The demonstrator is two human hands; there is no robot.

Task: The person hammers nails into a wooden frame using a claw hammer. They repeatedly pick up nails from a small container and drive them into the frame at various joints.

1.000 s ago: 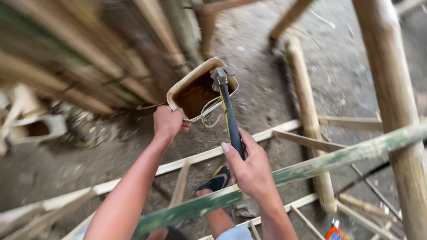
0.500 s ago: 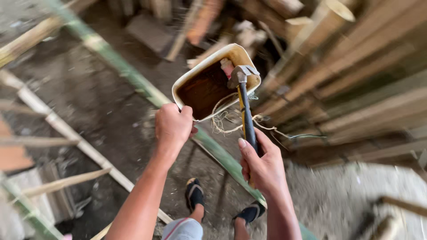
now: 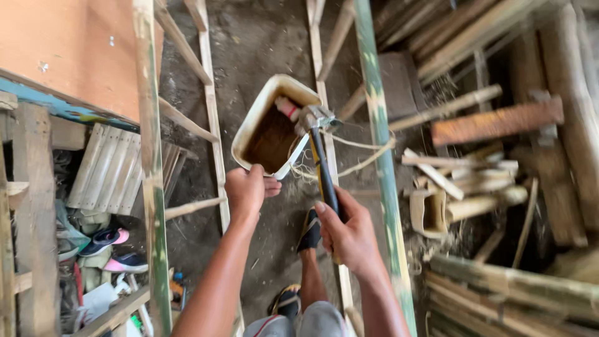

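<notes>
While the left hand (image 3: 248,189) grips the tub (image 3: 265,128), right hand (image 3: 351,236) clasps hammer (image 3: 318,150), handle-end hidden.

The cream container (image 3: 265,115) is looking like smooth, slightly glossy plastic on its rim, while its inside is showing a dull, rusty brown coating. The hammer (image 3: 321,156) is showing a worn, grey metal head and a handle that is looking like matt black and yellow rubber or plastic. Frayed pale string (image 3: 359,156) is looking fibrous and rough. The green pole (image 3: 380,156) is wearing flaking, matt paint. The bamboo poles (image 3: 474,31) are looking dry and dull, and the wooden slats (image 3: 212,112) are looking pale, unpainted and rough. The ground (image 3: 262,37) is appearing as rough, matt earth. The orange board (image 3: 68,50) is appearing flat and matt, and the corrugated sheet (image 3: 112,168) is looking grey and dull.
</notes>
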